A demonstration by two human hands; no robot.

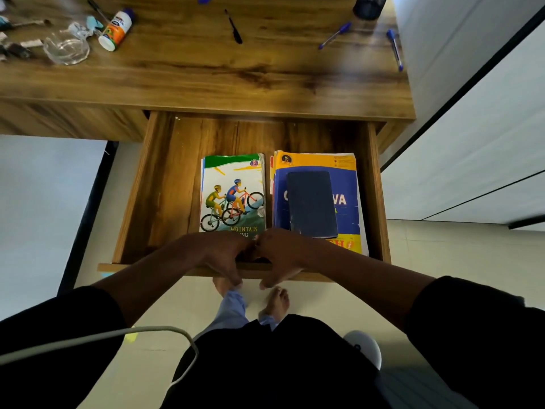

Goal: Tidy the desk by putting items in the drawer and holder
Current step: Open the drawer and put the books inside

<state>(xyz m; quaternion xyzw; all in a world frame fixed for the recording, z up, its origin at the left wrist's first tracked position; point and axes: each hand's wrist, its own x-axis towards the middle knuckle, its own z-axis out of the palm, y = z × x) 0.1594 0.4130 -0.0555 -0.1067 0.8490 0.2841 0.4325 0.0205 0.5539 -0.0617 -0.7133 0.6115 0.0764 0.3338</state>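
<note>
Drawer [165,184] stands pulled out from under the desk [206,75], taken here as the landmark. Inside it, toward the front, two books lie flat side by side: a mountain-biking book [230,187] on the left and a blue-and-yellow book [348,187] on the right, with a dark notebook [311,202] lying on top of the latter. Both hands meet at the middle of the drawer's front panel: left hand [227,255] and right hand [280,258], thumbs touching above the front edge, fingers curled down over that edge and gripping it. Above the drawer, on the desk top: a black pen [233,26] near centre, two blue pens [334,35] [395,50] toward the right edge, and a dark mesh holder [368,5] at the far right corner. Far left of the drawer: a glue bottle [115,30] on its side and a glass dish [66,48] beside it.
</note>
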